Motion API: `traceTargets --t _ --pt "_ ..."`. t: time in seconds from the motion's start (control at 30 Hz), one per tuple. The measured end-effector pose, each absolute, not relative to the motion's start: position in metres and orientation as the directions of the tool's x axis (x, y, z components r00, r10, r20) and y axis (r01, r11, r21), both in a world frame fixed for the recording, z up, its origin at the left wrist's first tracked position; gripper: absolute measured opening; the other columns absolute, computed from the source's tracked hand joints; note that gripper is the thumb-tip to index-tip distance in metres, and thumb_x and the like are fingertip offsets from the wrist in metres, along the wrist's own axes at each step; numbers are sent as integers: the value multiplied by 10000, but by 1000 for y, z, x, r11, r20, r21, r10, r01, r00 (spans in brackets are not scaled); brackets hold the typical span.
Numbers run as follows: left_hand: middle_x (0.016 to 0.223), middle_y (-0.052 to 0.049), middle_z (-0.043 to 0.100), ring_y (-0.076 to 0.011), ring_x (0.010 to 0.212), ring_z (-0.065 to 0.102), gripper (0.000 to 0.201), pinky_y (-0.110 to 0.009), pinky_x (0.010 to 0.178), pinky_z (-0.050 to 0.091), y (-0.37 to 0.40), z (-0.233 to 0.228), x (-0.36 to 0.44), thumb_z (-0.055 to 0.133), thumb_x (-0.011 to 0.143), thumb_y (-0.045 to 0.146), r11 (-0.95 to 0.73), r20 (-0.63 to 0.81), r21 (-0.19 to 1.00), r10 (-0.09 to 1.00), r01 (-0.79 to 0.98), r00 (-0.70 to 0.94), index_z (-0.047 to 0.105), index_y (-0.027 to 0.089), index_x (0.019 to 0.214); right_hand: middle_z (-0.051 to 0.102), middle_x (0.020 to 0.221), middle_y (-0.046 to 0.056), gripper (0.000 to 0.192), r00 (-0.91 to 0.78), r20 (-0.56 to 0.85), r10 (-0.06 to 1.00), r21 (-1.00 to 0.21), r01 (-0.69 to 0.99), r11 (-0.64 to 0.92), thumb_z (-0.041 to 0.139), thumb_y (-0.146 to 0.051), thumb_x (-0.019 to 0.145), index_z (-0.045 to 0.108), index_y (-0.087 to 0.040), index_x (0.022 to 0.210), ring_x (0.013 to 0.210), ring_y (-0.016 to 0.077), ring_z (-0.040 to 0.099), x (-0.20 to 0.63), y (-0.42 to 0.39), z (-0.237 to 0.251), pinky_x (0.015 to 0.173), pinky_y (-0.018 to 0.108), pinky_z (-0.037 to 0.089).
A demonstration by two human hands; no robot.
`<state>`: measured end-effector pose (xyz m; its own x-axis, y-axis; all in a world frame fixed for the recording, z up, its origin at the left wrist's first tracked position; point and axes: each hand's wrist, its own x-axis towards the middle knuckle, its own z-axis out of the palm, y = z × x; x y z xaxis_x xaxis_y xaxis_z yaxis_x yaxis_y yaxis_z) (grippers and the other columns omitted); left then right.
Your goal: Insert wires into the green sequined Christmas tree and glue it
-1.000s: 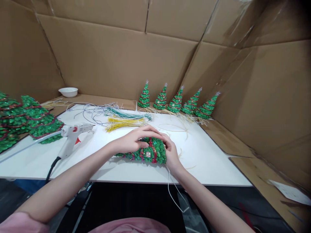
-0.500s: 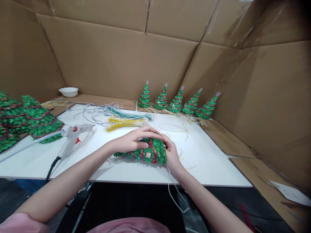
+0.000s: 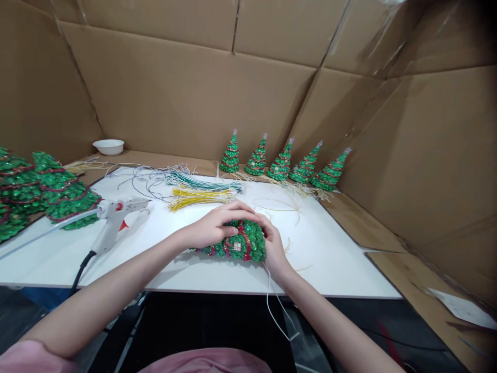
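A small green Christmas tree [image 3: 251,243] with red garland lies on its side near the front of the white table, its base toward the right. My left hand [image 3: 217,224] rests over its upper side, fingers wrapped across the top and thumb on the branches. At the base end, my right hand [image 3: 273,246] grips the tree; some of its fingertips are hidden behind it. A thin white wire [image 3: 268,295] hangs from beneath the right hand over the table edge in a loop. The tree's tip is mostly covered by my left forearm and hand.
A white glue gun [image 3: 116,220] stands at left beside larger green trees [image 3: 68,191]. Bundles of yellow wires [image 3: 198,198] and green wires [image 3: 202,182] lie behind my hands. Several finished-looking trees [image 3: 281,163] line the back, and a white bowl [image 3: 109,147] sits far left.
My left hand has shifted slightly to the right along the tree, and less of the tip end shows. The right hand keeps its hold almost unmoved.
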<state>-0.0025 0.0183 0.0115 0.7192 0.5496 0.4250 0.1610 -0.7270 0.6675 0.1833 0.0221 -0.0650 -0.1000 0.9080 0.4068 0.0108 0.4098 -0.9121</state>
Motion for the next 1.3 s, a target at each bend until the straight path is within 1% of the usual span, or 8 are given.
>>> traceTargets --t 0.23,0.43,0.57,0.83,1.0,1.1,1.2,1.3 --pt "1298 -59 531 -252 1221 458 353 -451 1073 317 18 14 -5 484 910 285 -692 389 707 554 147 736 586 284 1248 660 1107 58 182 -113 398 910 -916 -2 401 605 -288 816 709 -256 962 1062 246 590 183 18 -61 885 369 495" --pt "1296 -77 530 -259 1223 458 367 -449 1070 318 21 12 -6 474 933 393 -695 397 709 535 121 746 580 271 1262 660 1094 49 174 -104 398 911 -917 -12 399 615 -269 811 719 -260 951 1061 242 591 183 18 -62 897 365 486" --pt "1294 -75 531 -258 1222 462 358 -450 1070 321 21 10 -5 476 930 369 -692 405 713 535 110 742 581 274 1259 654 1101 47 183 -108 397 911 -918 -29 397 616 -259 805 720 -269 956 1060 244 588 183 18 -62 883 361 486" --pt "1272 -65 540 -238 1212 475 433 -439 1071 328 17 6 -2 455 859 119 -705 446 699 561 120 698 594 272 1239 655 1074 35 211 -103 398 912 -917 -29 397 615 -204 778 720 -274 948 1041 234 591 183 21 -64 881 344 474" --pt "1303 -73 538 -249 1228 469 371 -434 1075 321 18 9 -5 507 893 199 -666 413 739 566 101 714 594 263 1248 646 1103 46 190 -113 379 919 -925 -40 377 630 -226 778 724 -271 936 1057 244 588 184 19 -63 855 340 489" --pt "1320 -76 547 -251 1230 479 336 -421 1078 322 19 10 -8 554 909 300 -643 411 764 556 60 723 601 258 1239 647 1110 46 130 -131 387 913 -922 -39 385 628 -195 764 714 -254 842 1073 245 583 185 17 -61 847 327 482" --pt "1307 -62 571 -226 1237 486 300 -401 1087 317 22 9 -11 494 951 336 -614 405 788 572 45 713 611 265 1218 650 1092 50 81 -131 397 908 -917 -33 397 616 -169 754 661 -224 715 1071 242 581 185 15 -58 833 312 475" --pt "1286 -52 590 -202 1228 497 294 -382 1085 321 23 8 -13 442 977 297 -605 409 794 599 55 689 612 271 1215 643 1075 59 113 -131 387 913 -921 -14 389 603 -185 760 596 -206 649 1021 232 591 184 14 -57 796 300 477"
